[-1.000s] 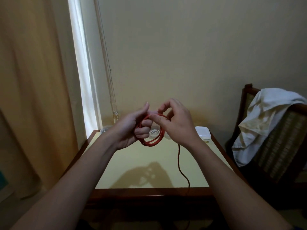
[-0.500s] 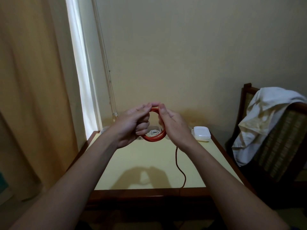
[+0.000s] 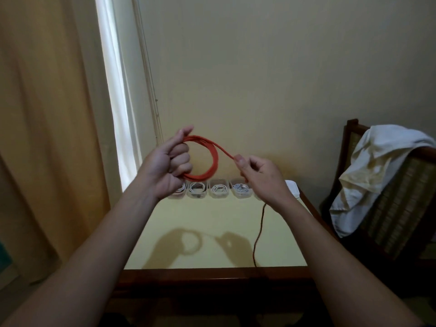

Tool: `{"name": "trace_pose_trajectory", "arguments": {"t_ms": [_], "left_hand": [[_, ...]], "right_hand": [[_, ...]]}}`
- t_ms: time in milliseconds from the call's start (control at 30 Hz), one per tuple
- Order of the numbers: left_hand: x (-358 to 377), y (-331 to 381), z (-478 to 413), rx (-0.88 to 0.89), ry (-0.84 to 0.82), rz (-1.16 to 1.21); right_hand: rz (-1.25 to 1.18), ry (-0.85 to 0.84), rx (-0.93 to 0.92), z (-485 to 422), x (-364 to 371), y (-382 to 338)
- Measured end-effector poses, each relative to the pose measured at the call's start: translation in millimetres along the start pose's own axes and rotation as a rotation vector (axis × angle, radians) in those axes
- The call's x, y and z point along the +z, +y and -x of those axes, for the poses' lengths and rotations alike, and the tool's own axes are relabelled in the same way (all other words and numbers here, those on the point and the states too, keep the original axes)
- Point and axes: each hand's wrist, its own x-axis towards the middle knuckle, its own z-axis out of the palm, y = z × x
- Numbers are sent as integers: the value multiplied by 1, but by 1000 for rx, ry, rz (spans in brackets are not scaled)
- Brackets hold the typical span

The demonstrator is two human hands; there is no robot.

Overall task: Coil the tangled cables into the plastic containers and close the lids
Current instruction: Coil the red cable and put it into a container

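Containers [image 3: 219, 191] line the far edge of the table [image 3: 200, 223], mid-frame. A chair [image 3: 401, 199] draped with a cloth [image 3: 382, 156] stands at right, a curtain [image 3: 42, 138] at left.

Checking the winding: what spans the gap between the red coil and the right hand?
Head view: one red cable strand runs from the coil in the left hand to the pinching right hand.

Bare forearms [image 3: 106, 232], left grip [image 3: 165, 168], right grip [image 3: 264, 178]

head view | faces forward-down | table [image 3: 212, 232] near, wall behind
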Motion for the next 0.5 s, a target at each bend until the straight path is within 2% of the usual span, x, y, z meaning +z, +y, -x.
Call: {"name": "trace_pose_trajectory", "arguments": {"t_ms": [233,400,500], "left_hand": [[-23,29,-4,101,160,96],[-30,27,-10,165,322,228],[-33,23,-15,171,380,211]], "right_hand": [[60,4,91,10,-31,44],[82,-124,72,29,-32,57],[211,-172,-6,30,-27,59]]}}
